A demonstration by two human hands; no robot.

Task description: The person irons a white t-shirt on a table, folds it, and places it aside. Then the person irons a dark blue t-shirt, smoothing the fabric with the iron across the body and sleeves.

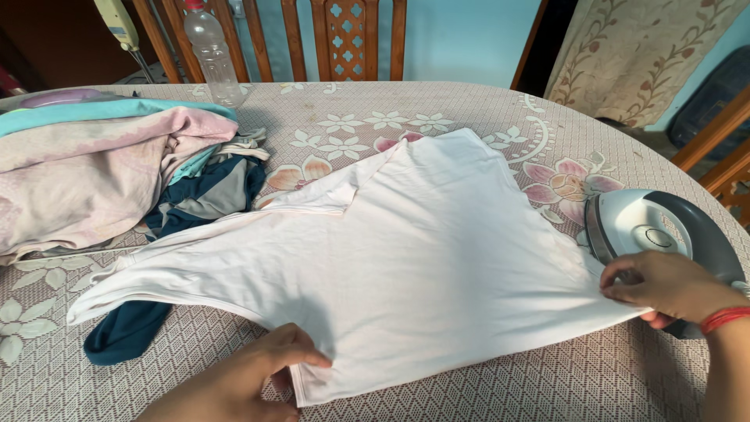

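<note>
A white garment point(414, 250) lies spread flat across the table, folded over on itself. My left hand point(250, 375) pinches its near bottom corner at the front edge. My right hand point(664, 285) grips the garment's right corner, just in front of a white and grey clothes iron point(648, 223) that lies on the table. A red band circles my right wrist.
A pile of pink, teal and dark blue clothes point(117, 172) sits at the left. A clear plastic bottle point(211, 51) stands at the back by wooden chairs point(344, 35). The table carries a floral lace-patterned cloth point(500, 383). Another wooden chair is at the far right.
</note>
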